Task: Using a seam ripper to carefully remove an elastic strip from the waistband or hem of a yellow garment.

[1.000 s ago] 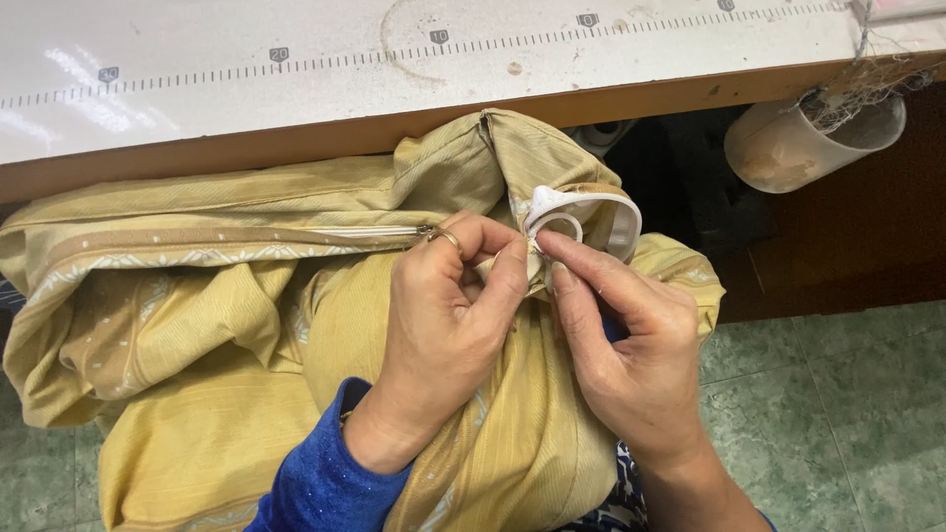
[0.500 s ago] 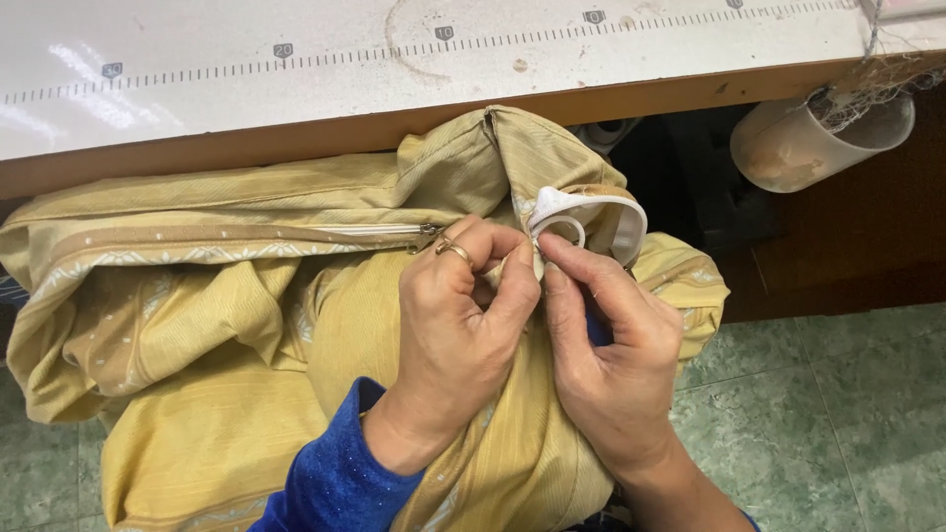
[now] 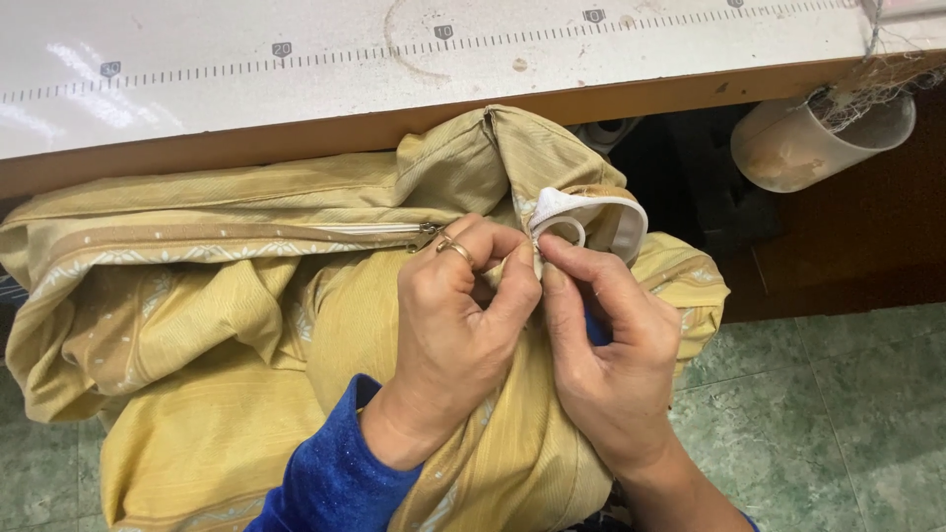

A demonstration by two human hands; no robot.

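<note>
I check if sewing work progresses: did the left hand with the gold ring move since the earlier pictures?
No. The left hand stays pinching the yellow fabric just below the wooden table edge, beside the white zipper.

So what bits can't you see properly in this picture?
- Head view: what the left hand and right hand pinch; their own fingertips cover that spot on the yellow cloth.
- Head view: the far end of the zipper, tucked under a fold.
- Head view: the inside of the cup, veiled by loose threads.
- Head view: the table, cut off by the top edge.
</note>
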